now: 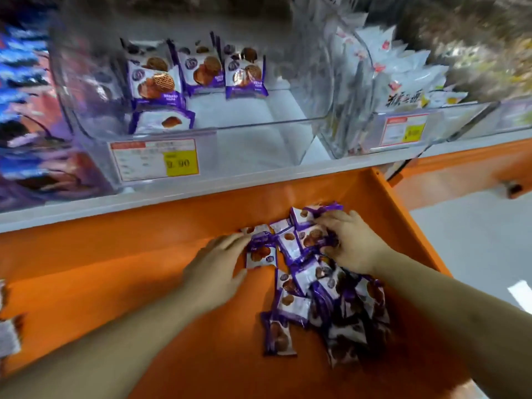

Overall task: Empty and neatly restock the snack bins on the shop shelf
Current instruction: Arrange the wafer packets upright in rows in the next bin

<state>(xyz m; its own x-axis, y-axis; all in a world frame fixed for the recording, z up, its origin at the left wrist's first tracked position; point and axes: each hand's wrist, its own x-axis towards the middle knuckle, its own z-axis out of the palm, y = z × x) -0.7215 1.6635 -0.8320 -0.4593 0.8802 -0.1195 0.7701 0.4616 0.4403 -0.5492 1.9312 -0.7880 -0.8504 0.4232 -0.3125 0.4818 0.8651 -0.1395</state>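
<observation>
**Purple snack packets heaped on orange drawer, a few standing in clear bin**

Small square snack packets (305, 272), white fronts with purple edges and a picture of brown round waffle-patterned biscuits. Most heaped loosely in the right half of the orange drawer (115, 254) pulled out below the shelf (230, 180); too overlapped and blurred for an exact count, well over a dozen. One packet (278, 335) lying apart at the near edge of the heap.

In the clear bin (259, 131) on the shelf above: about six of the same packets (201, 67), standing in three short rows at the back left, plus one flat packet (162, 119) at the front. Rest of the bin floor bare. One price label (155, 158) with a yellow tag on the bin front.

Right of it, a second clear bin (359, 133) filled with white packets (403, 61), count unclear, with its own price label (403, 129).

Left hand (214, 269) spread flat, fingertips touching a packet at the left edge of the heap, not gripping. Right hand (348, 240) curled over the top of the heap, fingers closed on several packets. Both hands apart, heap between.
</observation>
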